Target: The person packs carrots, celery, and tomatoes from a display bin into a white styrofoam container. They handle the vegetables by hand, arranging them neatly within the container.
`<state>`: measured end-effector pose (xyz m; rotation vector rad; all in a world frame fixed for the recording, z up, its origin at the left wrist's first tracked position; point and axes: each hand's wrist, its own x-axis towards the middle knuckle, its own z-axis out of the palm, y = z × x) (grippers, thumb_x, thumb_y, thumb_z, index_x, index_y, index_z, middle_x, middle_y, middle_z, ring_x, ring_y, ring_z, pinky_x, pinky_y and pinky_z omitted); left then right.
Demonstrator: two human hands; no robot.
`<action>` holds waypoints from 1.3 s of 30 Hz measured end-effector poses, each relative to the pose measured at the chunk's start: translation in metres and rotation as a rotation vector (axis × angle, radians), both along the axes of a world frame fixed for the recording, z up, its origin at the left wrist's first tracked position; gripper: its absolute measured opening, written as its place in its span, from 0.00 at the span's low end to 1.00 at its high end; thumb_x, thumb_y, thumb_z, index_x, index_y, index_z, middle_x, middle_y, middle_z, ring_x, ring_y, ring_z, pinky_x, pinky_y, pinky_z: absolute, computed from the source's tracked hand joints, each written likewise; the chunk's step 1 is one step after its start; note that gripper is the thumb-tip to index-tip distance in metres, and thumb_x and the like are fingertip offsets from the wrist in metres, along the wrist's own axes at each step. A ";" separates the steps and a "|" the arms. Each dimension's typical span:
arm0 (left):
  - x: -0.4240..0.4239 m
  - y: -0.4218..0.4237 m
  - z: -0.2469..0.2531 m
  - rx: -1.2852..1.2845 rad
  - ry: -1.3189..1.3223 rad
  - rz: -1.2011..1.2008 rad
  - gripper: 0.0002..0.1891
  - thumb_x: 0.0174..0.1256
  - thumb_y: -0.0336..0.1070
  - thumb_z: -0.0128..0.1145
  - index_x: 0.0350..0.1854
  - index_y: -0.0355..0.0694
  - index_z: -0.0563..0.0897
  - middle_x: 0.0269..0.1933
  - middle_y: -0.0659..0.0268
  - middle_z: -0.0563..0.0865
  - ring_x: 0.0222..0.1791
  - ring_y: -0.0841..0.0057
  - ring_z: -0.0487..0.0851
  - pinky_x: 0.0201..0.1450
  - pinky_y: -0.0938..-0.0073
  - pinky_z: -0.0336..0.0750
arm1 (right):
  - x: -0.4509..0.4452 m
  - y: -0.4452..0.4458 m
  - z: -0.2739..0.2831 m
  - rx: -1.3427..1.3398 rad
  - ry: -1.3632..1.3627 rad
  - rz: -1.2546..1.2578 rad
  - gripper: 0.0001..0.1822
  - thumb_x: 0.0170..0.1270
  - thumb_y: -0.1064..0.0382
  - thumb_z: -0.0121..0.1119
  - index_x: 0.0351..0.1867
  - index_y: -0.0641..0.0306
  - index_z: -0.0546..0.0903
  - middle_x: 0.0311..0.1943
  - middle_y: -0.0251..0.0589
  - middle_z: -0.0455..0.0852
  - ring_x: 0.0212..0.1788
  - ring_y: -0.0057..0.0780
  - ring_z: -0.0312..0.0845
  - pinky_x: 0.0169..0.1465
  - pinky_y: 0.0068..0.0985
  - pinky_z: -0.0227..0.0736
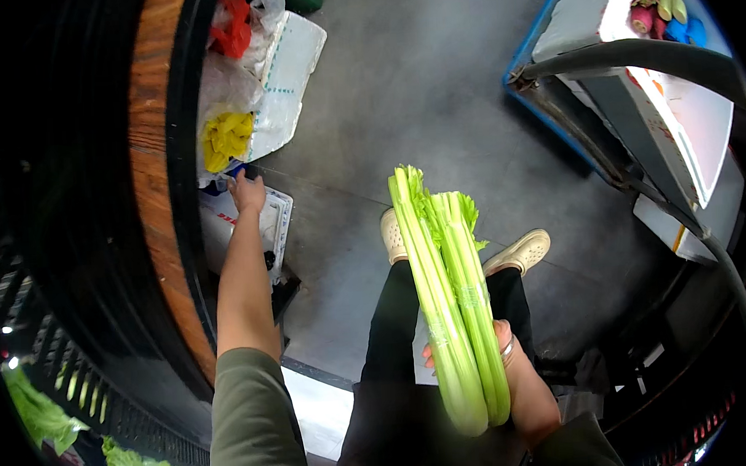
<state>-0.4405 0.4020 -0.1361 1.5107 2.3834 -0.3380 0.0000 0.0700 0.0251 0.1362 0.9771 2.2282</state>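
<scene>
My right hand grips two celery bunches side by side from beneath. Clear tape wraps the stalks, and their leafy cut ends point away from me. The celery covers most of my right palm. My left hand reaches out to the left, at the plastic bags below a yellow plastic bag. A bit of blue plastic shows by its fingertips. Whether those fingers hold any of it cannot be made out. Under the left wrist lies a white foam box with red marking.
A wood-edged counter curves along the left. Beyond the bags stand a white foam panel and a red bag. At right, a blue-edged metal-framed stand bears foam boxes and red radishes. Leafy greens show lower left.
</scene>
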 end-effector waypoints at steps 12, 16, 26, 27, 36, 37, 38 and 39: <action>-0.043 0.058 -0.042 0.301 0.285 0.221 0.17 0.59 0.38 0.59 0.52 0.51 0.77 0.74 0.43 0.45 0.73 0.47 0.50 0.70 0.55 0.60 | -0.020 -0.028 -0.055 0.065 0.055 -0.144 0.51 0.53 0.45 0.65 0.75 0.62 0.55 0.67 0.72 0.60 0.69 0.64 0.59 0.71 0.54 0.54; -0.072 0.061 -0.043 0.403 0.264 0.368 0.18 0.60 0.39 0.58 0.54 0.55 0.78 0.74 0.44 0.50 0.74 0.50 0.47 0.69 0.55 0.61 | -0.006 -0.033 -0.063 0.041 0.039 -0.190 0.53 0.51 0.41 0.64 0.75 0.62 0.54 0.67 0.75 0.59 0.69 0.69 0.57 0.69 0.59 0.55; -0.179 -0.033 -0.063 0.282 0.202 0.306 0.20 0.61 0.35 0.51 0.54 0.32 0.79 0.54 0.41 0.82 0.55 0.50 0.81 0.57 0.59 0.75 | 0.023 -0.023 -0.077 0.001 -0.011 -0.218 0.54 0.52 0.39 0.64 0.75 0.62 0.53 0.65 0.78 0.60 0.68 0.71 0.57 0.67 0.62 0.56; -0.212 -0.050 -0.061 0.077 0.161 0.439 0.21 0.60 0.35 0.53 0.56 0.34 0.79 0.54 0.43 0.82 0.55 0.51 0.81 0.57 0.61 0.75 | 0.027 -0.022 -0.080 -0.001 0.007 -0.212 0.54 0.52 0.39 0.64 0.75 0.62 0.53 0.64 0.78 0.60 0.68 0.72 0.58 0.67 0.62 0.56; -0.154 -0.123 -0.022 -0.270 -0.177 0.533 0.22 0.64 0.40 0.55 0.61 0.41 0.79 0.55 0.57 0.84 0.53 0.67 0.81 0.56 0.69 0.73 | 0.036 -0.025 -0.076 -0.088 -0.147 -0.149 0.54 0.51 0.37 0.65 0.74 0.63 0.55 0.62 0.82 0.61 0.65 0.74 0.61 0.65 0.65 0.58; -0.164 -0.132 -0.018 -0.293 -0.137 0.542 0.22 0.65 0.39 0.54 0.61 0.40 0.79 0.56 0.56 0.84 0.53 0.67 0.82 0.56 0.69 0.73 | 0.038 -0.027 -0.076 -0.113 -0.184 -0.111 0.54 0.51 0.37 0.65 0.74 0.64 0.56 0.60 0.82 0.63 0.64 0.74 0.63 0.64 0.65 0.60; -0.173 -0.146 -0.012 -0.316 -0.098 0.550 0.21 0.66 0.38 0.52 0.60 0.39 0.79 0.56 0.55 0.84 0.53 0.66 0.82 0.55 0.69 0.73 | 0.040 -0.029 -0.076 -0.136 -0.223 -0.070 0.54 0.50 0.37 0.65 0.73 0.65 0.57 0.59 0.82 0.64 0.62 0.74 0.65 0.62 0.65 0.62; -0.185 -0.160 -0.007 -0.318 -0.045 0.569 0.20 0.67 0.36 0.51 0.59 0.38 0.80 0.56 0.53 0.83 0.53 0.65 0.82 0.55 0.68 0.73 | 0.041 -0.029 -0.076 -0.155 -0.269 -0.034 0.53 0.50 0.38 0.64 0.72 0.66 0.58 0.58 0.82 0.66 0.60 0.74 0.67 0.60 0.65 0.65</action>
